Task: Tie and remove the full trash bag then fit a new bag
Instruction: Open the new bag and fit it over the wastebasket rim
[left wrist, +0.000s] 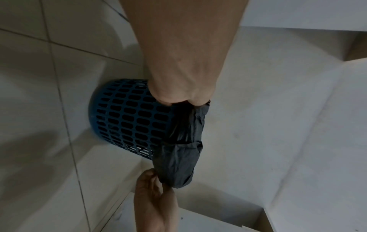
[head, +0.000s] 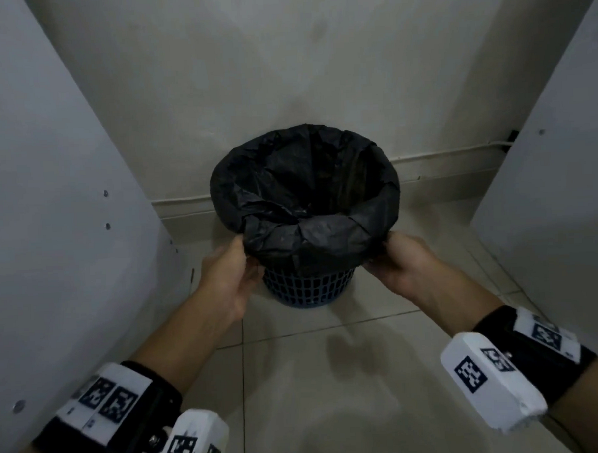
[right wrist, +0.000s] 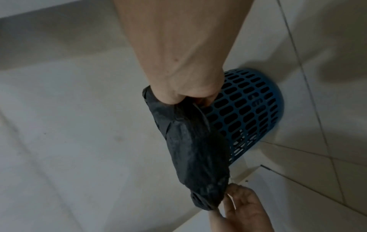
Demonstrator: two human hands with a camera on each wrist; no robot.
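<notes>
Item: blue slotted bin (head: 309, 287), upright on the tiled floor (head: 331, 379), close to the back wall (head: 284, 73) and between two pale panels (head: 41, 169).

Item: black trash bag (head: 303, 192), seated inside the bin, its mouth open and its top folded down over the rim so that only the lower lattice of the bin shows below the plastic.

Your left hand (head: 229, 279): at the bin's near left side, fingers curled and pinching the folded edge of the bag; the left wrist view shows the plastic gathered in your grip against the lattice.

Your right hand (head: 404, 268): at the near right side, likewise curled round a bunch of the bag's folded edge, the plastic pulled into creases at the grip.

Between your two hands the fold lies stretched across the front of the rim. The bag's contents cannot be made out in the dark interior.
</notes>
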